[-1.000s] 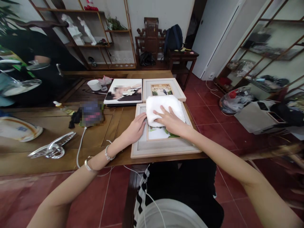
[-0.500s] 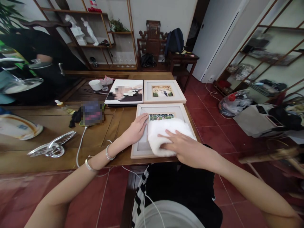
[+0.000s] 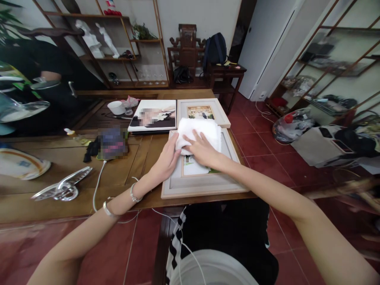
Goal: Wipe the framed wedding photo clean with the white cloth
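A folded white cloth (image 3: 194,126) lies over the far half of the nearer picture frame (image 3: 204,189), hiding much of its photo (image 3: 197,171). My right hand (image 3: 203,151) presses down on the cloth with fingers spread, holding it against the frame. On the frame's left side rests my left hand (image 3: 168,159), its fingers stretched out and close to the cloth's left edge. Behind, a second pale wooden picture frame (image 3: 222,114) lies flat, its lower part partly covered by the cloth. A photo album or panel (image 3: 154,126) sits to its left.
On the wooden table (image 3: 142,158) are a silver wing-shaped ornament (image 3: 65,184), a pixelated pouch (image 3: 113,143) with a white cable, a dropper bottle (image 3: 77,136) and a white cup (image 3: 116,107). Another person's arm (image 3: 50,75) shows at far left. The table's right edge borders red floor tiles.
My right hand has slid the cloth away from me, from the nearer frame's lower part to its far edge, baring the photo's lower part. My left hand stays at the frame's left side.
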Action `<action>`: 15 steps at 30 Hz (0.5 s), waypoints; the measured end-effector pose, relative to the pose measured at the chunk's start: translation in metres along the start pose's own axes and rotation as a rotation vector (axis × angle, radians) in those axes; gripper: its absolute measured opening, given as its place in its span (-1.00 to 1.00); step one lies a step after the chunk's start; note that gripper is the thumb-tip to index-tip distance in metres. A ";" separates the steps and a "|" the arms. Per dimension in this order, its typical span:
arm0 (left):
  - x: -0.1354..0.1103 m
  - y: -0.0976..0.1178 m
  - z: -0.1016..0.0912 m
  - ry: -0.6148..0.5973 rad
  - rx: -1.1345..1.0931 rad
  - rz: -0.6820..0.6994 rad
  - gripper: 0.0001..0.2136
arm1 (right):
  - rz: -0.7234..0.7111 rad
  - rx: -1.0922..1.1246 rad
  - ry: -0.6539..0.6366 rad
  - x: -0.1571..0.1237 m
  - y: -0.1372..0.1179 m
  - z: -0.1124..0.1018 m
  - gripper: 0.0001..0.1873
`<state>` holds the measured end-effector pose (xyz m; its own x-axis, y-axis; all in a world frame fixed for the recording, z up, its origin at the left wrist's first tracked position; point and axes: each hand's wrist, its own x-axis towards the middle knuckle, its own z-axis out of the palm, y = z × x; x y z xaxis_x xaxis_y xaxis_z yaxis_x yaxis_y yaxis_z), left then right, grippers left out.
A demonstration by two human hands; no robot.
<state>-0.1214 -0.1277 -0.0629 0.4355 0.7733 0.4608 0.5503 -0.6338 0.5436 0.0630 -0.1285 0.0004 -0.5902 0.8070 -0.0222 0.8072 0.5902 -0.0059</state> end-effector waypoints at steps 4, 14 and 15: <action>-0.002 0.001 0.000 -0.007 -0.003 0.026 -0.43 | -0.021 -0.035 -0.018 -0.005 -0.023 0.004 -0.50; -0.004 -0.002 -0.001 -0.024 -0.045 0.051 -0.33 | -0.141 -0.008 -0.091 -0.055 -0.063 -0.008 -0.52; -0.004 -0.002 -0.001 -0.026 -0.046 0.043 -0.35 | -0.169 0.017 -0.121 -0.061 -0.065 -0.010 -0.52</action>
<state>-0.1251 -0.1298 -0.0648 0.4767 0.7451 0.4664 0.4972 -0.6661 0.5559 0.0466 -0.2156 0.0125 -0.7125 0.6876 -0.1395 0.6977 0.7155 -0.0366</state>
